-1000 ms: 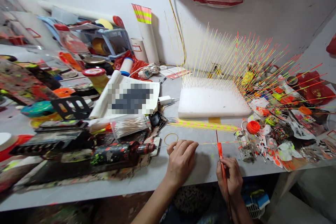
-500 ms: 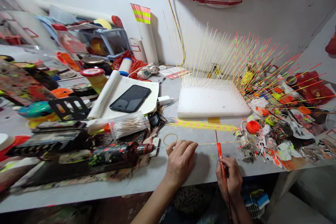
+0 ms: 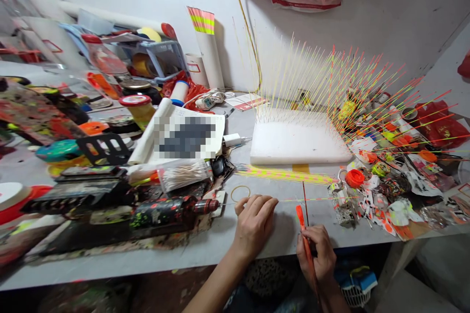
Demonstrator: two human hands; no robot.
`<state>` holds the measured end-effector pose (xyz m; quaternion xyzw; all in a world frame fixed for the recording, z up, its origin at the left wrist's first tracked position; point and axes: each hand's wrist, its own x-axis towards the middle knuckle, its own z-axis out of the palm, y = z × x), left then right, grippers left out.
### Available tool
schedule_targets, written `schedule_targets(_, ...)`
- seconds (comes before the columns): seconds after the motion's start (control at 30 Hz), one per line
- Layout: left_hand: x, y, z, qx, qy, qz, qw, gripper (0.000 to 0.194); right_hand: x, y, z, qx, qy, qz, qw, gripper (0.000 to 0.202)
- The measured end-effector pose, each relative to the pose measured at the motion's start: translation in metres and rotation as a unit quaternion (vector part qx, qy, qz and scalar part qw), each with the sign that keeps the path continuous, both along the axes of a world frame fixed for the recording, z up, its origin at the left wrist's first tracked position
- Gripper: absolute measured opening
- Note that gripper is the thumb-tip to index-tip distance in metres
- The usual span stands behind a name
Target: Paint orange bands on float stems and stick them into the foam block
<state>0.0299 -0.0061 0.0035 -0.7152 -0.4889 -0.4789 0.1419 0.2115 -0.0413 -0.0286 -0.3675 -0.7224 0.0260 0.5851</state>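
Observation:
My left hand (image 3: 255,220) rests palm down on the table, its fingers bent and pressed together over a thin yellow-green rod (image 3: 330,199). The grip beneath the fingers is hidden. On the left, the rod's thin end meets the nose of a black, paint-spattered rotary tool (image 3: 165,212); its right end lies by a paint-crusted block (image 3: 341,205). My right hand (image 3: 317,252) is closed around an orange-stained paintbrush (image 3: 300,217), its loaded tip just on the near side of the rod. A thin dark stick (image 3: 305,203) stands up beside the brush, also from the right hand.
A white foam block (image 3: 299,139) holds many upright painted rods. Before it lies a bundle of yellow-and-pink rods (image 3: 286,173). Paint pots, including an orange cap (image 3: 354,177), crowd the right. Cotton swabs (image 3: 185,175), a notebook (image 3: 147,142) and jars (image 3: 137,110) fill the left.
The paintbrush has moved left and slightly toward me, off the rod. Orange marks now show on the rod near there. My left hand keeps its place; the view has shifted slightly.

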Motion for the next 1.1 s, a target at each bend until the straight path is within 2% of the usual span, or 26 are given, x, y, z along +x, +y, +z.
schedule_targets(0.23,0.001,-0.001,-0.002,-0.001,-0.002,0.000,1.000,0.014,-0.012,0.004,0.005,0.006,0.004,-0.008,1.000,0.019)
schedule_targets(0.8,0.001,-0.002,-0.002,-0.005,-0.006,0.001,1.000,0.014,-0.013,0.008,0.002,-0.001,-0.027,-0.055,0.998,0.010)
schedule_targets(1.1,0.002,-0.002,-0.002,-0.013,-0.008,0.003,1.000,0.016,-0.010,-0.003,0.001,-0.027,0.000,-0.020,0.999,0.016)
